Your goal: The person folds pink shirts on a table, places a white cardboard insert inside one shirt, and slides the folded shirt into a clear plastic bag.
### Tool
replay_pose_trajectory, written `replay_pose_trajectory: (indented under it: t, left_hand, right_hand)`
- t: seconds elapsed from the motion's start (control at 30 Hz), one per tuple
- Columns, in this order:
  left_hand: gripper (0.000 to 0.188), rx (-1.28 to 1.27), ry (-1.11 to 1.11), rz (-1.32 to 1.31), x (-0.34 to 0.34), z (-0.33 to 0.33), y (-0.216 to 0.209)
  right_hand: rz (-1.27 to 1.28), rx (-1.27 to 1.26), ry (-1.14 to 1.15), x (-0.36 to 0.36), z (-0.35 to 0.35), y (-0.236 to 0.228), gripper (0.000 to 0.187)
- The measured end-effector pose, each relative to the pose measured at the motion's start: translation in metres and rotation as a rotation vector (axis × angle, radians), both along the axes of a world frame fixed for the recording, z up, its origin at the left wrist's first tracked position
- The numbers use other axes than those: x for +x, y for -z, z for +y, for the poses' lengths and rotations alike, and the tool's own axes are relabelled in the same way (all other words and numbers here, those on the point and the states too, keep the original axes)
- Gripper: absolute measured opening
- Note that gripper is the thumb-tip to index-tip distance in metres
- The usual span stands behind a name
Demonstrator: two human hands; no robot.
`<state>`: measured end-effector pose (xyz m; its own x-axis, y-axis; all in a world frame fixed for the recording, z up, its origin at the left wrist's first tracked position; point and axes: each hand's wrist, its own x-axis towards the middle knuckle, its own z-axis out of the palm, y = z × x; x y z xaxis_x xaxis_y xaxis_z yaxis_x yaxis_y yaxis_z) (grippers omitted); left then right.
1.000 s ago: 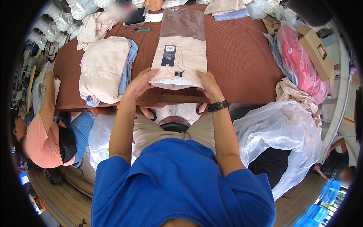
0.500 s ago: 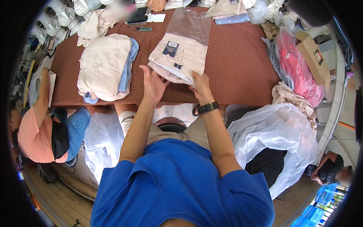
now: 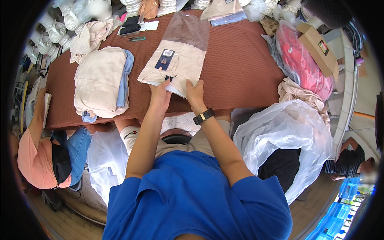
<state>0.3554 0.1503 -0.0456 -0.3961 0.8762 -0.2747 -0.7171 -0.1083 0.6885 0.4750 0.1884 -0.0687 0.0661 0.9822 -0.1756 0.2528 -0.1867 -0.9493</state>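
A folded beige garment [image 3: 182,60] lies in a clear plastic bag [image 3: 186,30] whose loose end stretches toward the far side of the table. A dark hang tag [image 3: 164,60] shows on its front, with a small dark label below it. My left hand [image 3: 160,96] grips the garment's near edge, thumb on top by the label, fingers hidden beneath. At the near right corner, my right hand [image 3: 195,93] pinches the bagged edge, its thumb uppermost. Some white lining or card shows between the two hands.
Left on the brown-covered table [image 3: 236,64] is a stack of beige and blue garments [image 3: 100,82]. Green thread snips [image 3: 137,39] lie farther back. Clear plastic sacks [image 3: 288,128] stand below the near edge. A seated person [image 3: 38,160] works at far left.
My left hand has gone from open fingers beside the garment to gripping its near edge. The bagged garment has shifted slightly left and nearer, and my right hand has moved left with it.
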Motion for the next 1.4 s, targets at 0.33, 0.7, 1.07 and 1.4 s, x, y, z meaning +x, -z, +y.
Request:
replay_pose_trajectory:
  t: [0.33, 0.7, 1.07, 1.4]
  left_hand:
    - [0.069, -0.083, 0.191, 0.088, -0.005, -0.010, 0.004]
    - [0.070, 0.050, 0.124, 0.121, -0.001, -0.015, 0.031]
    - [0.068, 0.038, 0.082, 0.108, 0.007, -0.017, 0.032]
    - [0.069, 0.059, 0.052, 0.124, 0.011, -0.015, 0.027]
  right_hand:
    - [-0.006, -0.019, -0.007, -0.003, -0.004, 0.007, 0.040]
    - [-0.708, 0.690, -0.169, 0.020, 0.008, -0.061, 0.048]
    - [-1.024, 0.961, -0.507, -0.003, 0.078, -0.039, 0.043]
    - [-1.054, 0.969, -0.469, -0.012, 0.096, -0.024, 0.036]
